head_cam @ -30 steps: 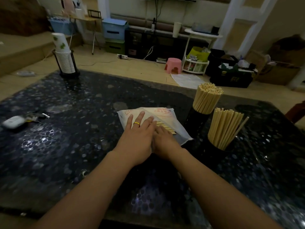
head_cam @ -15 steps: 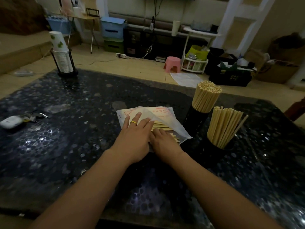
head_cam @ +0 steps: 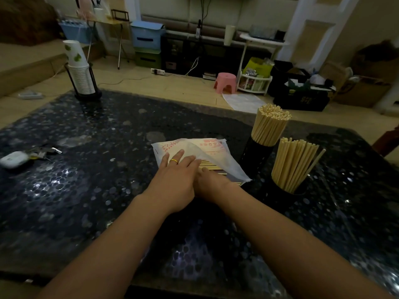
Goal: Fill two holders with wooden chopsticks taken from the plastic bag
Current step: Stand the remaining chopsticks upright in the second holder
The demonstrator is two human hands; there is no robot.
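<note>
On the dark speckled table (head_cam: 90, 190), far left, a small white case (head_cam: 13, 159) lies beside a set of keys (head_cam: 44, 151). Farther back stands a black rack of stacked paper cups (head_cam: 79, 72).

At centre lies the plastic bag (head_cam: 212, 153): translucent white film printed with red characters, lying flat and creased, its near end open. Pale wooden chopsticks (head_cam: 210, 167) lie in parallel at that open end, partly under the film.

The left hand (head_cam: 174, 182) rests flat on the bag, fingers straight and close together, a yellow ring (head_cam: 173, 161) on one finger; it presses rather than grasps. The right hand (head_cam: 212, 185) lies just beside it, touching it, with its fingers reaching in at the bag's mouth over the chopsticks. The left hand and the film hide those fingertips; whether they grasp any sticks cannot be determined.

Right of the bag stand two black holders. The rear holder (head_cam: 257, 156) carries a dense upright bundle. The near holder (head_cam: 289, 192), just beside it, holds a looser bundle fanned and leaning right, with one stick splayed outward.
</note>
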